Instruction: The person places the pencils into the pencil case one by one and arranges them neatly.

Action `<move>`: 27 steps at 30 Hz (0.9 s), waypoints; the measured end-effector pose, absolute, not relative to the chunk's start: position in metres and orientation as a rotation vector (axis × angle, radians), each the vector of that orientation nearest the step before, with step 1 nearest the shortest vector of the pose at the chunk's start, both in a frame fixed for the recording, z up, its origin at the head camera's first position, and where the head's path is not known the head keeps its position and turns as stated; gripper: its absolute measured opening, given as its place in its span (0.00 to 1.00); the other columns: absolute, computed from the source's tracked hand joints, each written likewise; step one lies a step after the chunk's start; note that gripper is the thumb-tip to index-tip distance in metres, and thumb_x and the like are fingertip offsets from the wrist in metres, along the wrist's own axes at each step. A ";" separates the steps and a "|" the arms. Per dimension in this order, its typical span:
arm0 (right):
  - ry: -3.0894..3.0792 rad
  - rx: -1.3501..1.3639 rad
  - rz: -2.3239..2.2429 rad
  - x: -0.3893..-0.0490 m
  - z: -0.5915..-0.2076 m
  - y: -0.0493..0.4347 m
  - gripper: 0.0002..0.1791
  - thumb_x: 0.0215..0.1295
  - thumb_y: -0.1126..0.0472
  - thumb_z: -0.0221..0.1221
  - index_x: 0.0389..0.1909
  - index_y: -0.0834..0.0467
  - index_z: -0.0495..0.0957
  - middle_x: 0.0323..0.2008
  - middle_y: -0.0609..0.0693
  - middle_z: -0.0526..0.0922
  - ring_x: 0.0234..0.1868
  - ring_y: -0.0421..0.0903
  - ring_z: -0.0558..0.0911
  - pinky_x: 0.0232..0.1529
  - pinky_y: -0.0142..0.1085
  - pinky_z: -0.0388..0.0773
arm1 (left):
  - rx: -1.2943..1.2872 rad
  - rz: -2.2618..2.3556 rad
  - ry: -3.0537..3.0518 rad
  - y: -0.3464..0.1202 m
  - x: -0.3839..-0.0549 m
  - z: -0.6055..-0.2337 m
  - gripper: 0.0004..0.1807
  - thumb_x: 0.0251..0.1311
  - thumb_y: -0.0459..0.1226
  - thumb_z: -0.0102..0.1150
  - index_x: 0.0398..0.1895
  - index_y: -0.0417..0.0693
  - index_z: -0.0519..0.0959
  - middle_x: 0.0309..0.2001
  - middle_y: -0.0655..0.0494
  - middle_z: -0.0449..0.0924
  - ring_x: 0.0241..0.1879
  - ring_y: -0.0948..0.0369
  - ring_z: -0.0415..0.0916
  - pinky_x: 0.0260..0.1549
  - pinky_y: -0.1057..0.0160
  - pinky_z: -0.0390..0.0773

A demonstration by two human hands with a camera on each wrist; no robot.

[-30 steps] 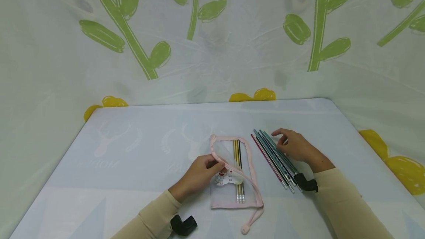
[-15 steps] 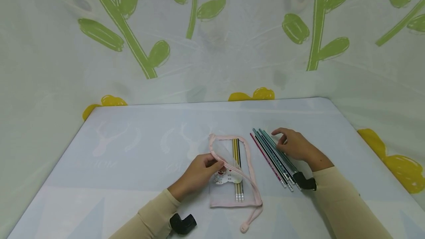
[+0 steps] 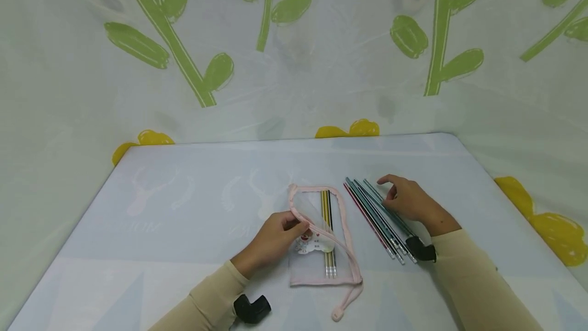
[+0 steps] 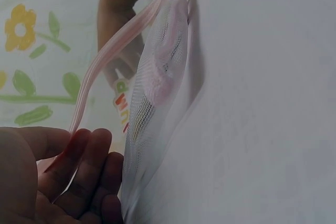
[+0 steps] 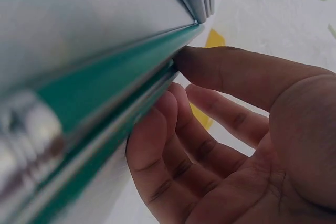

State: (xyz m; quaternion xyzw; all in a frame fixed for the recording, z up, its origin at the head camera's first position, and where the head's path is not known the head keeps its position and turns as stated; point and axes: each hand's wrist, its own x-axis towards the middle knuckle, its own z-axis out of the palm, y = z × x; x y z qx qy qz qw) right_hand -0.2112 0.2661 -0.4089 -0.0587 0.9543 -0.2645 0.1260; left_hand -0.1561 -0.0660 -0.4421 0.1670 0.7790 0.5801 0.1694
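Note:
In the head view, a white mesh pencil pouch (image 3: 305, 272) with pink trim lies in the middle front, its opening spread. My left hand (image 3: 277, 236) pinches the pink edge of the opening between thumb and fingers, lifting it. Inside lie a few pencils (image 3: 328, 264), yellow and black, beside a white printed label (image 3: 317, 244). To the right is a bunch of pencils (image 3: 374, 216), mostly teal with one red. At its right side my right hand (image 3: 409, 201) pinches teal-green pencils (image 5: 123, 69), thumb tip and curled fingers against them in the right wrist view.
A pink pull cord (image 3: 349, 300) hangs from the pouch's lower right corner. Black wrist camera mounts (image 3: 252, 309) sit on both sleeves. The white table (image 3: 184, 193) ends at a curtain (image 3: 312, 86) printed with leaves and flowers.
At the far ends, a gap has opened between the rightmost teal pencils and the rest of the bunch, which has shifted slightly left. The left hand still holds the pouch edge.

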 end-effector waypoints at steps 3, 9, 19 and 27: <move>2.786 -0.174 -0.768 -0.211 -0.409 0.265 0.28 0.66 0.66 0.60 0.66 0.63 0.67 0.34 0.56 0.79 0.32 0.48 0.75 0.32 0.36 0.74 | 0.472 1.647 2.217 -0.066 -0.156 -0.442 0.15 0.73 0.44 0.54 0.44 0.41 0.83 0.39 0.50 0.86 0.41 0.64 0.80 0.43 0.67 0.77; 2.768 -0.161 -0.756 -0.210 -0.410 0.264 0.29 0.66 0.67 0.60 0.67 0.63 0.66 0.32 0.55 0.79 0.31 0.47 0.76 0.31 0.36 0.74 | 0.459 1.626 2.225 -0.066 -0.156 -0.445 0.14 0.73 0.43 0.53 0.44 0.43 0.83 0.38 0.53 0.86 0.40 0.64 0.80 0.43 0.68 0.77; 2.798 -0.179 -0.776 -0.210 -0.404 0.268 0.31 0.63 0.68 0.58 0.68 0.63 0.65 0.33 0.56 0.80 0.30 0.47 0.76 0.29 0.36 0.75 | 0.453 1.617 2.238 -0.066 -0.156 -0.444 0.14 0.73 0.44 0.54 0.44 0.42 0.83 0.38 0.52 0.86 0.41 0.64 0.80 0.43 0.67 0.77; 2.862 -0.191 -0.825 -0.210 -0.391 0.270 0.33 0.63 0.67 0.59 0.70 0.63 0.63 0.36 0.57 0.79 0.30 0.47 0.75 0.29 0.36 0.75 | 0.442 1.625 2.245 -0.065 -0.157 -0.441 0.15 0.73 0.43 0.54 0.45 0.41 0.83 0.39 0.51 0.87 0.41 0.63 0.81 0.43 0.67 0.77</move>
